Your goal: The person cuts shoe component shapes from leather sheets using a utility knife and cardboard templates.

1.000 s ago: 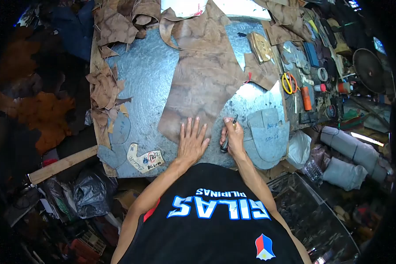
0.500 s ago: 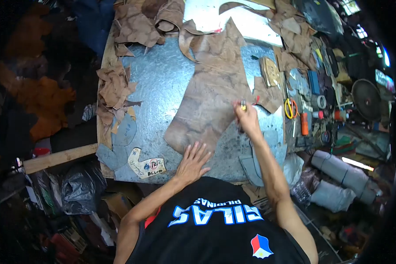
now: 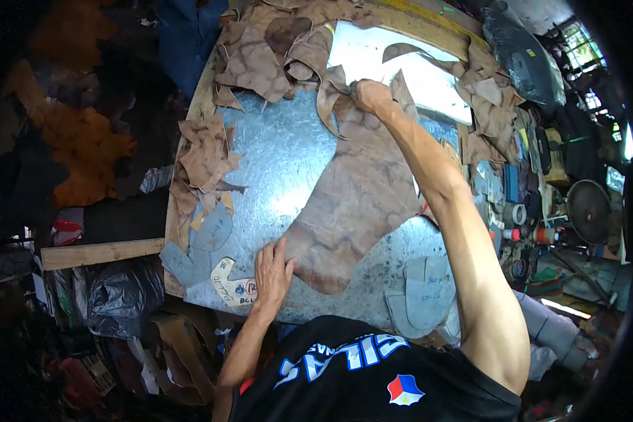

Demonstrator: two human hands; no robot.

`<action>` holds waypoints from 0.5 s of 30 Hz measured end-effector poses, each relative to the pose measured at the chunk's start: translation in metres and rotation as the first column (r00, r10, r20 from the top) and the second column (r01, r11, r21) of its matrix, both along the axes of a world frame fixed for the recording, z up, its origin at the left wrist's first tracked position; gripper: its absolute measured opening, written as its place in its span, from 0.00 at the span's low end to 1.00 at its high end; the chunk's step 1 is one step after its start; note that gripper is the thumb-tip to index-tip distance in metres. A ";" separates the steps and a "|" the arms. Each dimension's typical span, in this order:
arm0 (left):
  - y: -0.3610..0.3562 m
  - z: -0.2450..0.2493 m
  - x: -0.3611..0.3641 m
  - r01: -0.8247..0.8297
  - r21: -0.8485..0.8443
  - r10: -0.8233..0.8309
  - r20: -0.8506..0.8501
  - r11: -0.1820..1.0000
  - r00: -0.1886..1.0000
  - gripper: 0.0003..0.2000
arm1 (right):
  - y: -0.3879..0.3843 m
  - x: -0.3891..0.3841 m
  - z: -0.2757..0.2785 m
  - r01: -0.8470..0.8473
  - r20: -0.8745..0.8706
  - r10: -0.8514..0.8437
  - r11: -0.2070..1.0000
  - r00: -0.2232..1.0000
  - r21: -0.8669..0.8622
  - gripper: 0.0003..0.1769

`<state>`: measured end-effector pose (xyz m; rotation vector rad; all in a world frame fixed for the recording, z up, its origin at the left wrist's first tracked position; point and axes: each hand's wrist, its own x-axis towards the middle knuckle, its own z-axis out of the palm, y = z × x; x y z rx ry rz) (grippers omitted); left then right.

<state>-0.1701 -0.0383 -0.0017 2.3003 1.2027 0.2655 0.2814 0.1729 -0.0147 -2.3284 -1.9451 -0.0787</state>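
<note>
A large mottled brown leather piece [image 3: 359, 190] lies across the metal-topped table [image 3: 260, 169]. My left hand [image 3: 273, 276] rests flat at its lower left edge, fingers stretched out, partly over a white paper pattern [image 3: 225, 285] with handwriting. At the far end of the leather, my right hand [image 3: 373, 96] is closed in a fist. A dark bit shows at its fingers, beside a curled leather strip [image 3: 330, 105]; most of the small yellow-and-black tool seen in this fist earlier is hidden.
Leather scraps [image 3: 204, 155] pile along the left edge, with more scraps [image 3: 489, 98] at the far right. A white board [image 3: 429, 84] lies at the back. Grey patterns [image 3: 429, 288] sit near the front right, under my forearm's side. A wooden bar [image 3: 112, 253] juts out left.
My right hand has moved from the leather's right edge to its far end. My left hand has shifted left, onto the white pattern's edge. The view has shifted, with the leather lower in it.
</note>
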 end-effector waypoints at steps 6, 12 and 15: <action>0.013 -0.020 -0.002 -0.231 -0.419 0.334 0.192 0.878 0.923 0.27 | -0.008 0.045 0.007 0.089 -0.099 -0.082 0.994 0.992 0.062 0.18; 0.038 0.001 0.028 -0.024 0.002 0.024 0.042 1.000 0.999 0.26 | -0.003 0.006 0.028 0.113 -0.044 -0.119 0.987 0.992 -0.113 0.34; 0.043 0.004 0.044 -0.063 0.029 0.061 0.066 0.998 0.996 0.26 | 0.022 0.013 -0.004 0.133 0.011 -0.134 0.977 0.991 -0.168 0.18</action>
